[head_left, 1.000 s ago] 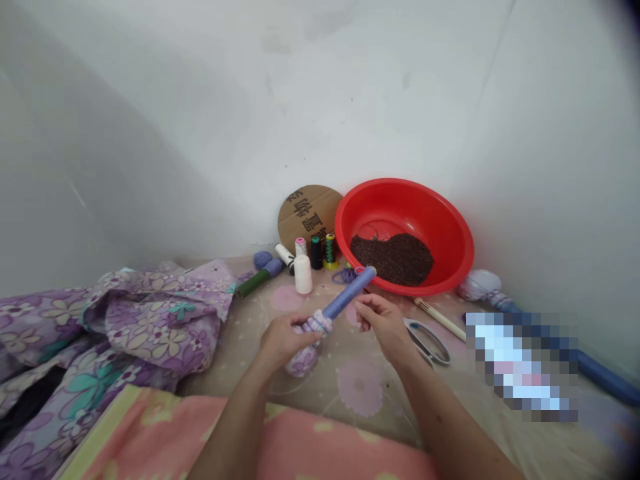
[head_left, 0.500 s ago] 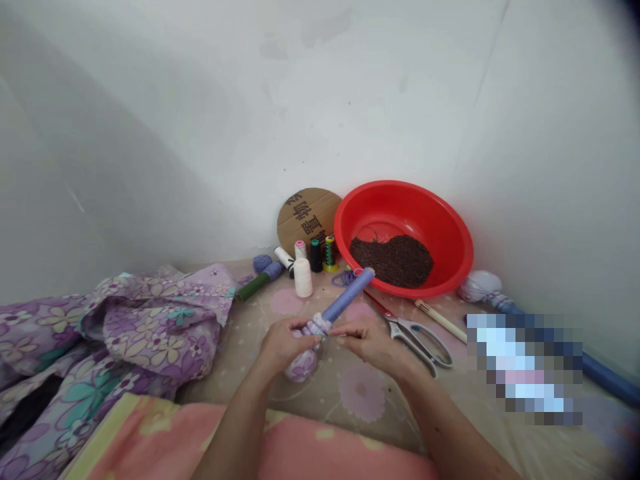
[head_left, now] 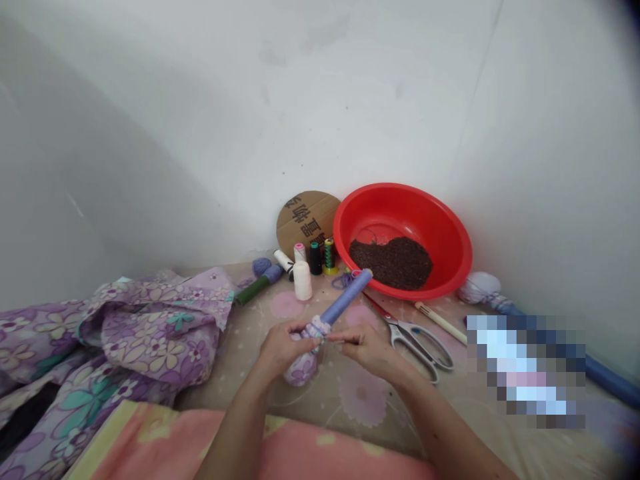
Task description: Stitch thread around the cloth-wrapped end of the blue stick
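Observation:
My left hand [head_left: 284, 347] is wrapped round the neck of a stick with a cloth-covered head. Its purple-wound handle [head_left: 350, 297] slants up to the right, its tip in front of the red basin. The rounded floral cloth head [head_left: 301, 371] hangs below my left fingers. Bands of purple yarn [head_left: 316, 329] circle the gathered cloth at the neck. My right hand [head_left: 367, 347] is closed in a pinch against the right side of this binding. What lies between its fingertips is too small to make out.
A red basin [head_left: 453, 257] holds dark grains [head_left: 400, 263]. Thread spools [head_left: 303, 280] stand left of it, before a cardboard disc [head_left: 300, 220]. Scissors [head_left: 425, 350] lie right of my hands. Floral cloth [head_left: 165, 333] is heaped left; another cloth-headed stick [head_left: 480, 288] lies right.
My right fingertips have shifted very slightly at the binding. My left hand keeps its hold on the stick, and the view has tilted a little.

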Demonstrator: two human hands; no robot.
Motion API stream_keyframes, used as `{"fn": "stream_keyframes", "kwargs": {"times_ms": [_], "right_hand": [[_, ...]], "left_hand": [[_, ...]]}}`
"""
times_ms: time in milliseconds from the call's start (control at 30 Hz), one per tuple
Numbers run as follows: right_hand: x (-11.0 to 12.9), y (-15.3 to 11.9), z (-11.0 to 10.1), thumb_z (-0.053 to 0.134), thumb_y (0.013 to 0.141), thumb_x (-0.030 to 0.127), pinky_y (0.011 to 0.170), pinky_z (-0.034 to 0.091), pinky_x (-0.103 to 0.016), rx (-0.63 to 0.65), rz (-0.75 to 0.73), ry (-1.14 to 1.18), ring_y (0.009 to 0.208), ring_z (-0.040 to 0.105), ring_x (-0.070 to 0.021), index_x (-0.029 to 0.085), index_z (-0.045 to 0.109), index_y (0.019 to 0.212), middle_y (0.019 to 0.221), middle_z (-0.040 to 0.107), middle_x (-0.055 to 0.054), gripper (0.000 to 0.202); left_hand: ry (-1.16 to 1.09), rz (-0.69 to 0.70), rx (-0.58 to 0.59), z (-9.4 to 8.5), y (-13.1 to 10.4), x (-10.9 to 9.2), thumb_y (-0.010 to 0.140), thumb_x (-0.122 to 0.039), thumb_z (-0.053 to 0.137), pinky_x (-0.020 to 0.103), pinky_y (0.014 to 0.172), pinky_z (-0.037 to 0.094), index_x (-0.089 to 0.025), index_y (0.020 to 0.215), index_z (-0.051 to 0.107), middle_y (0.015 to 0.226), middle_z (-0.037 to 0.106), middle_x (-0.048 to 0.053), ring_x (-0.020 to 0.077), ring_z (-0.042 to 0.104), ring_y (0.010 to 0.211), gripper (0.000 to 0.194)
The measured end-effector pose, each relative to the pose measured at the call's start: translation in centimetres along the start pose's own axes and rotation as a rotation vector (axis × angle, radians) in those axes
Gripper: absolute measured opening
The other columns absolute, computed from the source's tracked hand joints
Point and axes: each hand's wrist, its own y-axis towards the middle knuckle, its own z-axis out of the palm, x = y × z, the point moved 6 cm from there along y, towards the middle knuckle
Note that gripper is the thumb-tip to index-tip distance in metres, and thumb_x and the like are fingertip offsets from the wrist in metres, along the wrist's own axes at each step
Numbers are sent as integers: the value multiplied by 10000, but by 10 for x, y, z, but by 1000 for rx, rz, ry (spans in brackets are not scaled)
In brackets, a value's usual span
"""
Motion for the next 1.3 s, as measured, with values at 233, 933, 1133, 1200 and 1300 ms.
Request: {"fn": "stream_keyframes", "kwargs": {"times_ms": [233,933,1133,1200,1300], "right_hand": [[4,-1,1,497,668,163,415,205,-179,35,-24,12,430,277,-56,221,670,897,491,507,46,293],[-13,6,7,498,685,205,578,407,-235,-103,-59,23,643,548,-135,198,676,809,721,657,-6,218],[-8,6,6,527,654,210,465,334,-187,-156,-28,48,556,484,-107,192,668,711,566,586,19,153],[-4,5,6,533,643,208,443,308,-181,-172,-24,67,524,457,-99,191,657,667,520,550,28,127],[1,3,6,530,637,207,430,285,-181,-183,-9,110,484,420,-89,185,634,617,473,500,39,108]], "left_hand": [[-15,-28,-10,-1,-2,-2,541,-400,618,211,599,390,-132,871,648,746,644,23,167,552,691,427],[-50,-72,3,-2,-3,-5,547,-363,619,204,582,386,-122,876,643,727,632,17,156,544,679,409],[-101,-79,17,0,-4,-9,541,-341,621,202,568,386,-117,842,654,697,628,16,145,537,642,377],[-100,-84,10,-1,-4,-9,536,-334,623,203,566,387,-116,839,655,682,625,15,144,534,632,374],[-96,-94,8,-1,-4,-8,537,-334,624,203,562,388,-110,843,652,678,623,18,145,532,627,381]]}}
